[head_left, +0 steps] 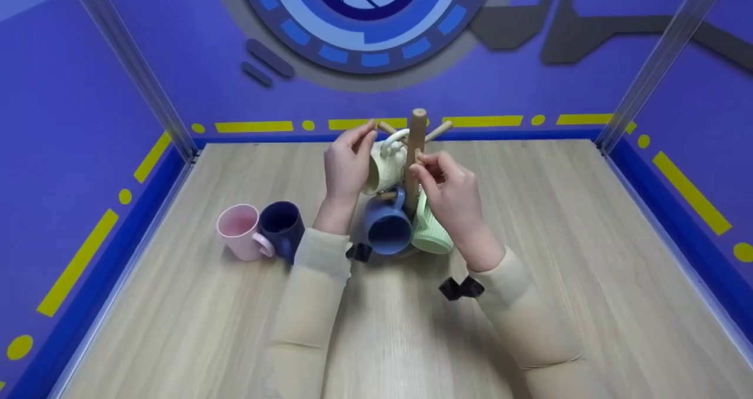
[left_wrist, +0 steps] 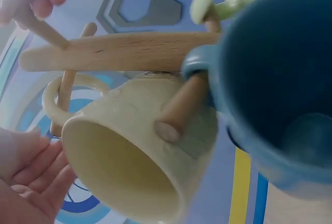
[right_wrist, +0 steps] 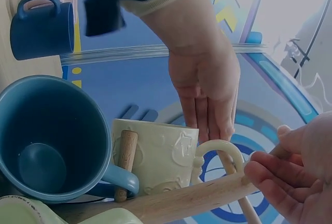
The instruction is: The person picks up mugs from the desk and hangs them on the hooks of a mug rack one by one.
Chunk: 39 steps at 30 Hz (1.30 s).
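A cream mug (head_left: 388, 166) hangs by its handle on a peg of the wooden mug tree (head_left: 419, 128). My left hand (head_left: 347, 163) is beside this mug; in the left wrist view its extended fingers (left_wrist: 49, 182) lie right at the rim, below the handle. On the other side of the post, my right hand (head_left: 450, 190) pinches another wooden peg (left_wrist: 44, 29) near the top between thumb and fingers. Lower down hang a blue mug (head_left: 388, 228), mouth toward me, and a light green ribbed mug (head_left: 432, 231), partly hidden by my right hand in the head view.
Left of the tree, a pink mug (head_left: 241, 234) and a dark navy mug (head_left: 281, 228) stand side by side on the wooden table (head_left: 176, 328). Blue printed panels (head_left: 529, 87) enclose the back and sides. Another peg (head_left: 440, 130) sticks out at the back right.
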Available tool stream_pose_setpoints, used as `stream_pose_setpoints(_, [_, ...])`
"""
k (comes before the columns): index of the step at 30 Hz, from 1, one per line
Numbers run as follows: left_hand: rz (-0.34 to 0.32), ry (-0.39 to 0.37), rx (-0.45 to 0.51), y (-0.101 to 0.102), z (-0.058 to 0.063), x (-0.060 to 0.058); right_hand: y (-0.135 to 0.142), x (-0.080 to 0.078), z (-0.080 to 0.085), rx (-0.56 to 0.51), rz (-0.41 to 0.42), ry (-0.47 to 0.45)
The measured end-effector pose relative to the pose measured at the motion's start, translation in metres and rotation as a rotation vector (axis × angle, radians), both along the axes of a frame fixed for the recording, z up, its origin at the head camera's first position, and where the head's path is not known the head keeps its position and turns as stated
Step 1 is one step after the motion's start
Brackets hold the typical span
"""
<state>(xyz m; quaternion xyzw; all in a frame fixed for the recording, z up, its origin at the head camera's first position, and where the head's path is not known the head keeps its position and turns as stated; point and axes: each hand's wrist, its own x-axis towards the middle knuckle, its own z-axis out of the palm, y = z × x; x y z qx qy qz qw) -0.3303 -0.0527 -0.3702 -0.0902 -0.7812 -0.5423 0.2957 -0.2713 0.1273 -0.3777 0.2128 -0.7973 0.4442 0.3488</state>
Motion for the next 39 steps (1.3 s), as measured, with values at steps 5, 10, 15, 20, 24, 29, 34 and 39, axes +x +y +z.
stream_pose_setpoints(5, [-0.022, 0.087, 0.088, -0.013, -0.018, 0.02, 0.0, 0.001, 0.0, 0.002, -0.021, 0.006])
stream_pose_setpoints(10, [0.023, -0.021, 0.062, -0.038, -0.029, 0.042, -0.001, 0.002, 0.001, -0.008, -0.031, 0.003])
stream_pose_setpoints(15, [0.124, -0.217, -0.054, -0.076, -0.031, 0.065, -0.002, 0.001, 0.002, -0.011, -0.021, -0.004])
stream_pose_setpoints(20, [0.229, -0.482, -0.212, -0.111, -0.032, 0.086, -0.002, 0.001, 0.002, -0.013, -0.015, -0.006])
stream_pose_setpoints(24, [0.294, -0.576, -0.333, -0.126, -0.04, 0.097, -0.002, 0.001, 0.001, -0.018, -0.019, -0.014])
stream_pose_setpoints(29, [0.345, -0.612, -0.455, -0.132, -0.048, 0.104, -0.003, 0.001, -0.001, -0.019, -0.014, -0.014])
stream_pose_setpoints(34, [0.29, -0.731, -0.534, -0.133, -0.056, 0.106, -0.003, 0.001, -0.002, -0.023, -0.011, -0.021])
stream_pose_setpoints(39, [0.255, -0.829, -0.579, -0.132, -0.067, 0.099, -0.003, 0.001, -0.003, -0.028, -0.015, -0.032])
